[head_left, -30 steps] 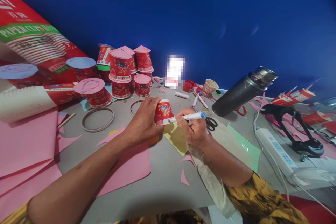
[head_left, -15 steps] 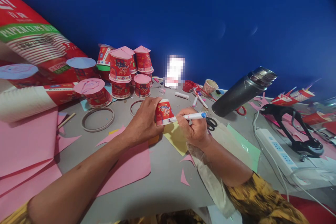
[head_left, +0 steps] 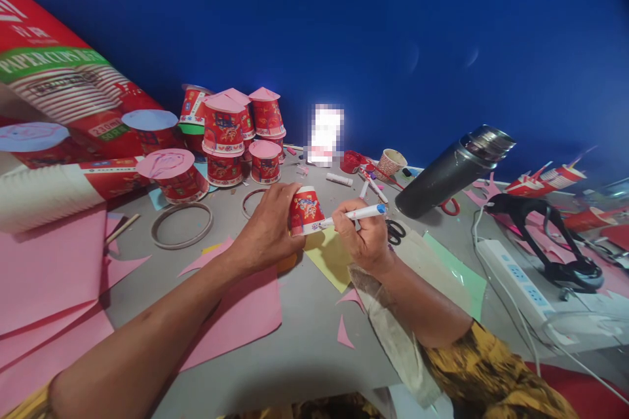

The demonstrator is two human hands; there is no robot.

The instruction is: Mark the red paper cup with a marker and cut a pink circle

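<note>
My left hand [head_left: 268, 229] is closed round a small red paper cup [head_left: 305, 209], held upside down over a yellow sheet [head_left: 331, 255]. In my right hand [head_left: 363, 239] I grip a white marker with a blue end [head_left: 361, 213], its tip against the cup's rim. Both hands hover just above the grey table [head_left: 304, 340], near its middle.
Red cups with pink paper tops [head_left: 236, 137] are stacked at the back left beside sleeves of cups [head_left: 59, 91]. Pink sheets [head_left: 49, 275] cover the left. Tape rings [head_left: 181, 224], scissors [head_left: 396, 230], a dark flask [head_left: 455, 170], a power strip [head_left: 521, 275] and a black stand [head_left: 550, 236] lie around.
My hands with the cup and marker have barely shifted; the marker's end has tipped slightly upward. The view has drifted a little.
</note>
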